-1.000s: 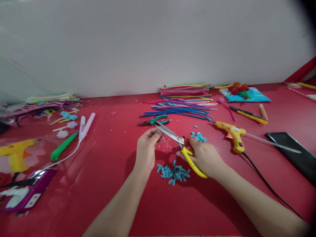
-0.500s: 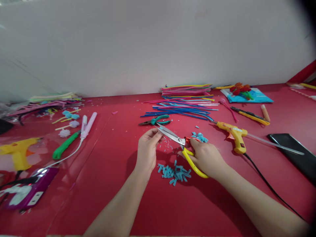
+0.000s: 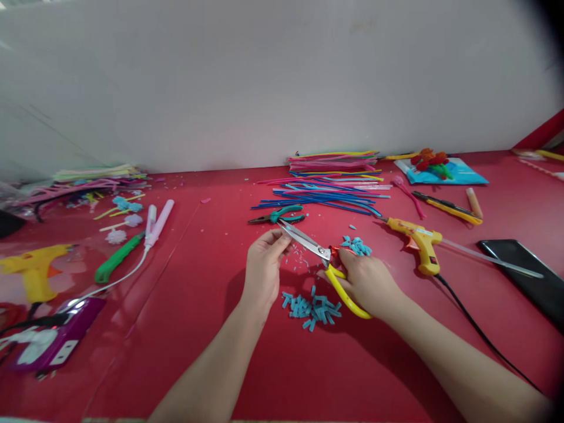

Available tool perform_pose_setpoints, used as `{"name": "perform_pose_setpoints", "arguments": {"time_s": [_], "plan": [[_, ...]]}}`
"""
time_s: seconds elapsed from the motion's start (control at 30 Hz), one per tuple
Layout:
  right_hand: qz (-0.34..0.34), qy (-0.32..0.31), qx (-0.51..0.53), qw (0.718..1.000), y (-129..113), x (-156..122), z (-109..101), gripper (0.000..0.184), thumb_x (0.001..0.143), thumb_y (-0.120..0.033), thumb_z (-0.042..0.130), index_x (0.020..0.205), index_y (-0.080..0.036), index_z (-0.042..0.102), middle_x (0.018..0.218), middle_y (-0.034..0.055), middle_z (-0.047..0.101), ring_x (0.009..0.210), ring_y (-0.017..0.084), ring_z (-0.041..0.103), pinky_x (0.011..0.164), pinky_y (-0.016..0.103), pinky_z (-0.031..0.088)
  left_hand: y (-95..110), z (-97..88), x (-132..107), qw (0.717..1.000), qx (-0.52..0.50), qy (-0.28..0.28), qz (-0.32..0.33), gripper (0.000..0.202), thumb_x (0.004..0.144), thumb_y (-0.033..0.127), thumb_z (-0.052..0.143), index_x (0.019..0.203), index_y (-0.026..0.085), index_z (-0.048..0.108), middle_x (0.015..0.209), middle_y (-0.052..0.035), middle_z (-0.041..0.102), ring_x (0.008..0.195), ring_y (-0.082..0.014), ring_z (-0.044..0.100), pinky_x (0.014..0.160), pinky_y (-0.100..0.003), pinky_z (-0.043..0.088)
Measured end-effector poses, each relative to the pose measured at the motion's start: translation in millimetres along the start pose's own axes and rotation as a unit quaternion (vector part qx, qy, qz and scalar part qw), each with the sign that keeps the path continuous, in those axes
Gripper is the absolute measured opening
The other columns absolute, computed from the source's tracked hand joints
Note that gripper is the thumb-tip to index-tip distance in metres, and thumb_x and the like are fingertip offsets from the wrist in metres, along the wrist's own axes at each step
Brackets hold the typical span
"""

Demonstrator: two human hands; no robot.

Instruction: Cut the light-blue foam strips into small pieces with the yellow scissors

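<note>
My right hand [image 3: 368,282] grips the yellow handles of a pair of scissors [image 3: 324,261], whose steel blades point up and left. My left hand [image 3: 263,269] is pinched at the blade tips, fingers closed on something too small to make out. Below the scissors lies a heap of short light-blue cut pieces [image 3: 312,307] on the red table [image 3: 211,258]. A second small pile of blue pieces [image 3: 356,245] sits just beyond my right hand. Tiny pale scraps are scattered under the blades.
Teal-handled pliers [image 3: 277,215] and a spread of coloured pipe cleaners [image 3: 328,182] lie behind my hands. A yellow glue gun [image 3: 416,241] with a black cord and a dark phone [image 3: 524,276] sit right. At left: another glue gun [image 3: 33,267], a green-handled tool [image 3: 117,264], a purple power strip [image 3: 53,343].
Almost nothing has moved; both hands stay at the scissors, and the view has shifted very slightly.
</note>
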State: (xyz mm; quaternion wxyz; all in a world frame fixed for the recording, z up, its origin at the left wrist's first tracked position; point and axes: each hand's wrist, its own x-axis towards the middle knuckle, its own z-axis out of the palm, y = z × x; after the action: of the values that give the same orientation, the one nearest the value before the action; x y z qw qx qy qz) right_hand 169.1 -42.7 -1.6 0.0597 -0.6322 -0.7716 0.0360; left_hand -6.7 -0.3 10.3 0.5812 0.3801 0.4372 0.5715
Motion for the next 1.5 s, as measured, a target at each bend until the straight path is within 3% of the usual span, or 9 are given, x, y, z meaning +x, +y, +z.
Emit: {"name": "perform_pose_setpoints", "arguments": {"time_s": [0.63,0.83,0.97,1.07,1.17,1.27,1.33,1.5], "plan": [[0.01,-0.014,-0.001,1.0,3.2,1.6,-3.5,0.043,0.077,-0.058,0.028,0.07,-0.019,0.044,0.053,0.0028,0.054,0.044,0.013,0.045,0.043,0.024,0.014,1.0,-0.8,0.4,1.0,0.0,-0.009,0.005,0.012,0.065,0.021,0.061,0.073,0.013,0.062,0.064,0.0005,0.054,0.057,-0.0061,0.045,0.056,-0.019,0.035],[0.054,-0.025,0.081,0.995,0.3,1.2,-6.9,0.039,0.075,-0.058,0.035,0.068,-0.02,0.044,0.051,-0.0009,0.048,0.044,0.01,0.042,0.043,0.022,0.018,-0.2,1.3,0.2,1.0,0.017,-0.007,-0.024,0.013,0.062,0.023,0.063,0.071,0.014,0.06,0.062,0.0013,0.054,0.056,-0.0069,0.048,0.057,-0.02,0.037],[0.074,-0.016,0.145,0.987,0.0,2.8,-5.4,0.033,0.073,-0.052,0.041,0.065,-0.021,0.042,0.05,-0.0027,0.044,0.045,0.009,0.037,0.044,0.021,0.02,-4.8,4.0,-1.4,0.995,0.058,-0.058,-0.065,0.016,0.064,0.026,0.062,0.073,0.013,0.06,0.064,-0.001,0.056,0.058,-0.0092,0.05,0.058,-0.022,0.038],[0.077,-0.004,0.277,0.958,-0.5,4.9,-1.9,0.026,0.072,-0.044,0.045,0.062,-0.02,0.04,0.051,-0.0041,0.041,0.046,0.008,0.035,0.045,0.021,0.023,-7.9,8.1,-6.1,0.982,0.09,-0.131,-0.1,0.015,0.066,0.026,0.059,0.071,0.013,0.061,0.063,-0.0012,0.056,0.057,-0.0096,0.05,0.058,-0.023,0.038],[0.081,-0.008,0.447,0.891,-3.0,5.3,-2.4,0.02,0.07,-0.038,0.048,0.067,-0.019,0.044,0.054,-0.0052,0.04,0.047,0.008,0.036,0.045,0.02,0.027,-7.4,12.5,-12.1,0.962,0.111,-0.21,-0.134,0.014,0.069,0.027,0.056,0.071,0.013,0.061,0.061,-0.0007,0.055,0.057,-0.0097,0.049,0.058,-0.023,0.037],[0.097,-0.012,0.545,0.833,-5.6,3.9,-8.3,0.019,0.069,-0.036,0.05,0.073,-0.019,0.047,0.051,-0.0075,0.038,0.043,0.006,0.035,0.043,0.02,0.03,-3.7,15.1,-15.7,0.945,0.128,-0.258,-0.153,0.013,0.069,0.026,0.056,0.07,0.013,0.061,0.062,-0.0006,0.056,0.057,-0.0092,0.048,0.059,-0.023,0.037],[0.108,-0.02,0.562,0.82,-6.4,3.0,-12.7,0.016,0.07,-0.034,0.049,0.074,-0.019,0.047,0.048,-0.0085,0.038,0.041,0.006,0.035,0.042,0.019,0.031,-1.8,15.4,-16.3,0.94,0.141,-0.273,-0.148,0.013,0.07,0.025,0.056,0.07,0.013,0.061,0.062,-0.0003,0.055,0.057,-0.0089,0.047,0.059,-0.023,0.037],[0.111,-0.054,0.553,0.824,-5.6,2.6,-16.8,0.009,0.069,-0.027,0.048,0.069,-0.018,0.048,0.044,-0.0089,0.037,0.038,0.006,0.035,0.039,0.018,0.028,-3.3,13.7,-15.6,0.935,0.164,-0.283,-0.135,0.011,0.069,0.023,0.056,0.07,0.013,0.061,0.062,-0.0001,0.055,0.057,-0.0091,0.046,0.059,-0.022,0.037]]}}
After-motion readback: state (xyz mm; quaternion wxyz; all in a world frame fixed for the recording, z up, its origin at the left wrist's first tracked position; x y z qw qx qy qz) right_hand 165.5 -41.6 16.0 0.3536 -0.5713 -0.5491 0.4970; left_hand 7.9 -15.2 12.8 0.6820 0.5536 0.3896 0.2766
